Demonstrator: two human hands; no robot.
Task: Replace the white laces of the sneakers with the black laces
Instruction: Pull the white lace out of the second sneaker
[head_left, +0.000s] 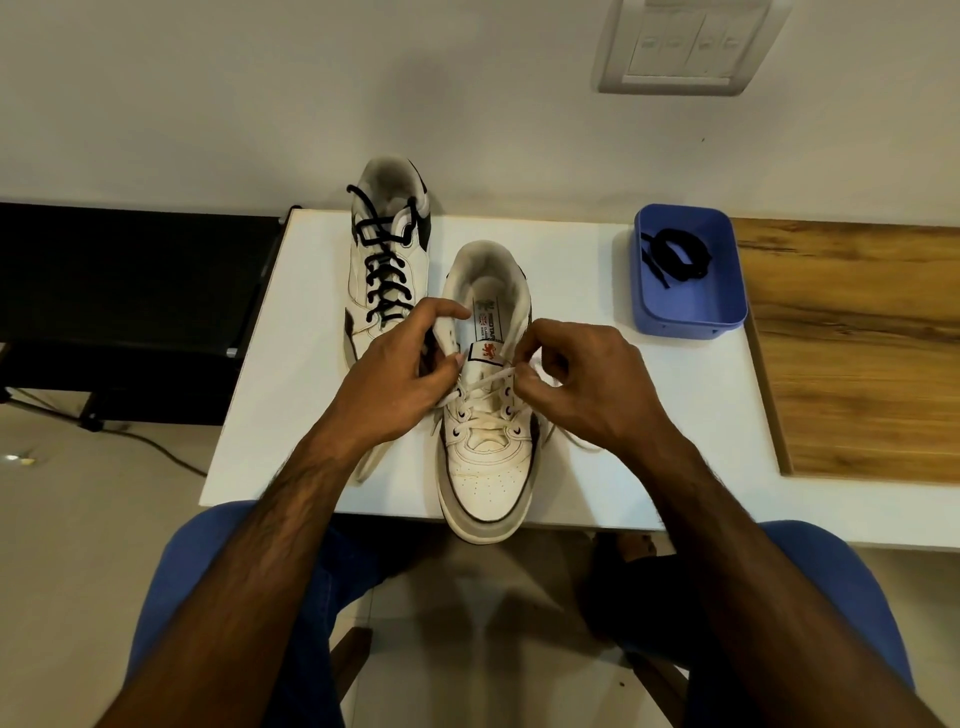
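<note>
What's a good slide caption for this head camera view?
Right hand pulls the white lace from the near sneaker as the left hand steadies it; a black lace waits in the blue tray.

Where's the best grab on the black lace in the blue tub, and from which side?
Judging by its pose: pinch the coiled bundle of the black lace from straight above. The blue tub walls block side approaches, and the coil offers more bulk than the thin loose ends trailing toward the near wall.
</note>
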